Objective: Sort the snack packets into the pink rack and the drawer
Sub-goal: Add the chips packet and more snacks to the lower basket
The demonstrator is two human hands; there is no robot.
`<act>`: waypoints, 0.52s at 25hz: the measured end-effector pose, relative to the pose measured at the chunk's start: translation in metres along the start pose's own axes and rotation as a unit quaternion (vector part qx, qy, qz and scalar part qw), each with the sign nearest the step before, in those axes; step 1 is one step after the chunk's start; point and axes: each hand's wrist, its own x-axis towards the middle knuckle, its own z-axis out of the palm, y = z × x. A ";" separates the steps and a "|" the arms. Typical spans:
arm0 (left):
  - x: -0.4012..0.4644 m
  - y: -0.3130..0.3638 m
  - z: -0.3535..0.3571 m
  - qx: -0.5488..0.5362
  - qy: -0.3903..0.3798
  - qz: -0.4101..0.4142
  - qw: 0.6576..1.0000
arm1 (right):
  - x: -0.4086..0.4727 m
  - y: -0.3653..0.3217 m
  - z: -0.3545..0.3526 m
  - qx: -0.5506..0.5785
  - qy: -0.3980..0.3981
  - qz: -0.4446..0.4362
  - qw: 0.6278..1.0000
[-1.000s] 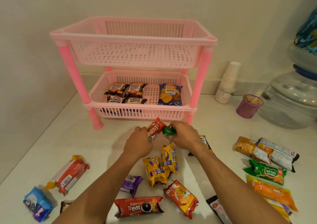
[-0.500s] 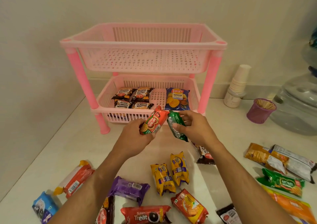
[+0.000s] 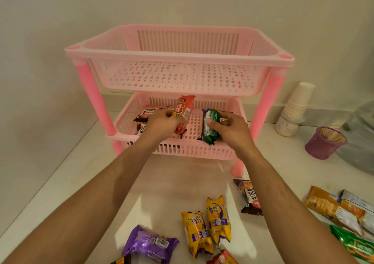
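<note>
The pink rack (image 3: 178, 58) has two tiers and stands against the wall. Its top tier holds nothing I can see. My left hand (image 3: 162, 123) grips a red biscuit packet (image 3: 183, 108) over the lower tier (image 3: 125, 120), above the dark peanut packets (image 3: 144, 115) lying there. My right hand (image 3: 229, 130) grips a green biscuit packet (image 3: 210, 126) over the right half of that tier, partly hiding a blue chips bag. Loose on the counter lie two yellow packets (image 3: 206, 226), a purple packet (image 3: 149, 243) and a dark peanut packet (image 3: 250, 197). No drawer is in view.
More packets, orange and green (image 3: 337, 210), lie at the right edge. A stack of paper cups (image 3: 296, 105) and a purple cup of sticks (image 3: 324, 143) stand right of the rack. A large water bottle (image 3: 360, 134) sits at far right. Walls close the back and left.
Both hands lifted the red and green packets off the counter and carried them forward into the rack's lower tier. The view moved closer to the rack.
</note>
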 end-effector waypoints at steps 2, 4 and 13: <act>0.025 0.006 0.006 0.001 0.000 -0.011 1.000 | 0.018 0.001 0.007 -0.006 0.010 0.004 1.000; 0.050 0.011 0.015 0.008 0.000 -0.024 1.000 | 0.035 0.000 0.015 -0.042 0.013 -0.006 0.999; 0.126 0.011 0.060 0.095 -0.135 -0.066 0.984 | 0.089 0.022 0.057 -0.265 -0.104 -0.004 0.959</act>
